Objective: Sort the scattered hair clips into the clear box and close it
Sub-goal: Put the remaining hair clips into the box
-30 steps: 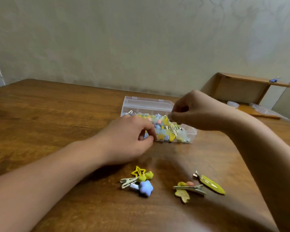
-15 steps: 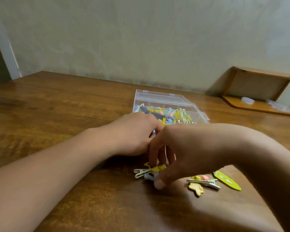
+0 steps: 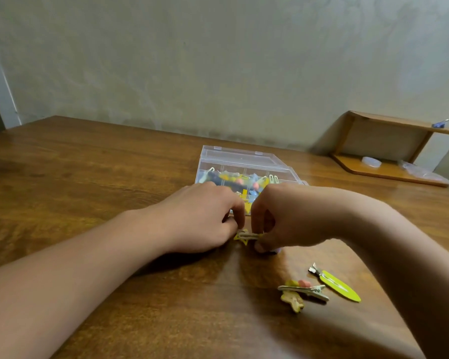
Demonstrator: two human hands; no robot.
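The clear box [image 3: 240, 160] stands on the wooden table [image 3: 88, 177] with its lid open, and several coloured hair clips lie inside. Just in front of it, my right hand [image 3: 288, 218] pinches a yellow star clip [image 3: 244, 237] from above. A bit of a blue clip [image 3: 276, 251] shows under its thumb. My left hand [image 3: 202, 216] is curled, with thumb and forefinger meeting at the star clip's left end. Nearer to me on the right lie a green leaf clip [image 3: 341, 286] and a metal clip with yellow and pink charms [image 3: 302, 291].
A wooden shelf unit [image 3: 389, 149] stands at the far right against the wall, with a small white lid and a plastic bag on it. Bare wood stretches to the left of the box and hands.
My right hand came down from above the box to the clips in front of it and took hold of the yellow star clip. My left hand moved only slightly.
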